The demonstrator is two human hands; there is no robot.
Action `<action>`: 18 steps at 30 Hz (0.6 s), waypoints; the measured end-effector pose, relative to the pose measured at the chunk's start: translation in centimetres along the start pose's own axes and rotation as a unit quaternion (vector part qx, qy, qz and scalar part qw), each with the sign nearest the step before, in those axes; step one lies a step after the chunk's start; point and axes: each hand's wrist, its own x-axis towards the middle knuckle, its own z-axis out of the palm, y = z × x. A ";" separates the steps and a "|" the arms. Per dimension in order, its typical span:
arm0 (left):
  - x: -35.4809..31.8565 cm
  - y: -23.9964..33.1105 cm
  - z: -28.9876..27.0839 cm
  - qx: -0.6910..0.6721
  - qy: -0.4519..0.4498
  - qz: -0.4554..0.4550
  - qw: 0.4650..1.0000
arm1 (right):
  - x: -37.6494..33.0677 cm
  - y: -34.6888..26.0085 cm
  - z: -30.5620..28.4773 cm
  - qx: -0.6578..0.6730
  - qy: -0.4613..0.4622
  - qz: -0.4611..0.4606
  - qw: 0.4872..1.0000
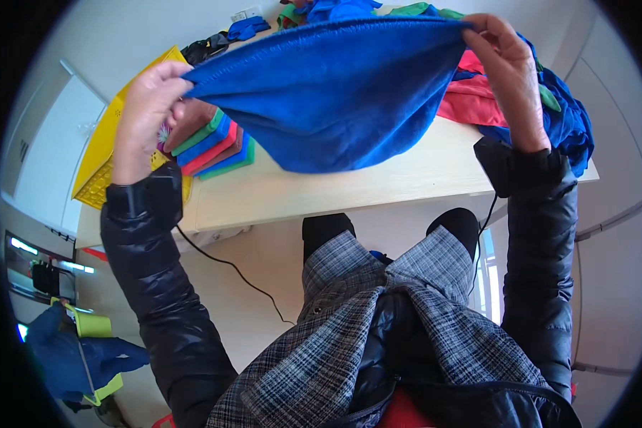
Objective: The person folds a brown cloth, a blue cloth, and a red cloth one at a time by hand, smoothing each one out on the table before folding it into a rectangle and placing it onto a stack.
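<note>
A blue cloth [335, 93], like a soft towel, hangs stretched between my two hands above the table. My left hand [148, 114] pinches its left corner, and my right hand [508, 68] pinches the right one. The upper edge runs nearly taut while the lower part sags in a curve. Close to my left hand lies a stack of folded cloths [217, 146] in brown, green, blue and red. Beyond my right wrist is a loose heap of cloths [560, 118], blue, pink and green. The blue cloth hides part of the tabletop.
The pale wooden table [292, 192] spans in front of me. A yellow plastic basket [96, 160] stands at its left end. More crumpled cloths [339, 10] lie at the back, with a black item [205, 48] beside them. Cables run from both my wrists. Another person [60, 353] is at lower left.
</note>
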 end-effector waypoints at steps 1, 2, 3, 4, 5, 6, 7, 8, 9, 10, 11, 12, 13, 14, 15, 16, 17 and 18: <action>0.3 0.9 -0.5 -0.023 -0.015 0.023 0.999 | 0.4 -1.4 -0.2 -0.002 0.002 0.000 1.000; 0.5 1.5 -0.7 -0.023 -0.016 0.025 0.999 | 1.0 -2.9 -0.1 0.063 -0.003 0.013 0.998; 0.7 2.1 -0.6 -0.063 -0.013 0.034 0.997 | 1.1 -3.7 -0.1 0.126 -0.007 0.029 0.992; 0.9 2.3 -0.5 -0.103 -0.009 0.041 0.994 | 1.1 -3.7 -0.2 0.089 0.013 0.033 0.995; 1.5 2.2 -0.1 -0.104 -0.012 0.043 0.994 | 1.2 -2.6 -0.4 0.087 0.016 0.034 0.996; 2.0 2.1 0.3 -0.070 -0.035 0.024 0.997 | 1.3 -1.0 -0.9 0.059 -0.013 0.038 0.997; 2.7 1.7 0.8 -0.036 -0.058 0.005 0.998 | 1.5 1.3 -1.3 0.031 -0.043 0.043 0.998; 3.3 1.3 1.3 -0.010 -0.054 0.019 0.998 | 2.1 3.9 -2.2 0.068 -0.031 0.038 0.996; 3.6 0.2 1.1 -0.004 -0.045 0.019 0.999 | 2.0 3.3 -0.5 0.043 -0.053 0.020 0.997; 4.3 -0.5 1.4 0.003 -0.058 -0.019 0.998 | 2.0 3.6 0.2 0.054 -0.059 0.025 0.996; 4.9 -1.2 1.7 0.010 -0.070 -0.057 0.996 | 1.9 4.1 0.9 0.064 -0.066 0.030 0.995; 5.8 -1.3 2.8 0.016 -0.073 -0.059 0.995 | 2.2 5.5 0.4 0.062 -0.053 0.047 0.996; 6.4 -1.4 3.1 0.025 -0.065 -0.063 0.996 | 2.6 5.8 0.6 0.042 -0.050 0.057 0.996; 7.6 -1.7 3.2 0.025 -0.069 -0.080 0.994 | 3.4 6.1 0.6 0.021 -0.043 0.051 0.998; 8.4 -1.4 3.3 0.024 -0.069 -0.077 0.994 | 3.8 6.2 0.6 -0.001 -0.037 0.052 0.998; 9.1 -1.2 3.4 -0.002 -0.055 -0.068 0.996 | 4.6 6.3 0.3 -0.003 -0.036 0.051 0.998; 9.8 -1.0 3.7 -0.029 -0.043 -0.059 0.997 | 5.6 6.4 -0.1 -0.017 -0.032 0.045 0.998; 10.5 -0.6 4.1 -0.036 -0.015 -0.044 0.998 | 6.3 6.4 -0.6 -0.033 -0.030 0.043 0.998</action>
